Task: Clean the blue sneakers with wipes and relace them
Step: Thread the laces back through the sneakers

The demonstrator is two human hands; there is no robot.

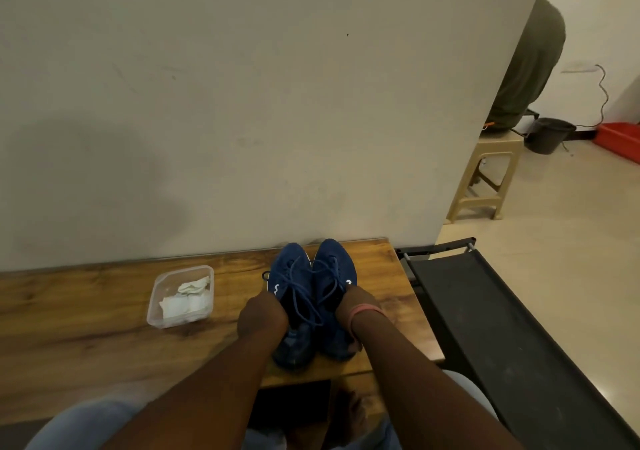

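2 sneakers (311,297) sitting side by side on table (86,339), toes toward wall (207,103). Left hand (261,316) resting against left sneaker's outer side, right hand (358,302) against right one's. Container (180,299) lying left of sneakers, wipes (185,299) sitting in it. Stool (485,179) standing far right, beyond wall's edge.

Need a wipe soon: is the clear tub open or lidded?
Open: the clear tub shows no lid, and crumpled white wipes lie exposed inside.

**Head view: both hands on sneakers**

Two blue sneakers (311,297) stand side by side on the wooden counter (86,328), toes to the wall. Left hand (261,318) and right hand (360,306) hold their outer sides. A plastic tub (156,314) of wipes (187,299) sits to the left.
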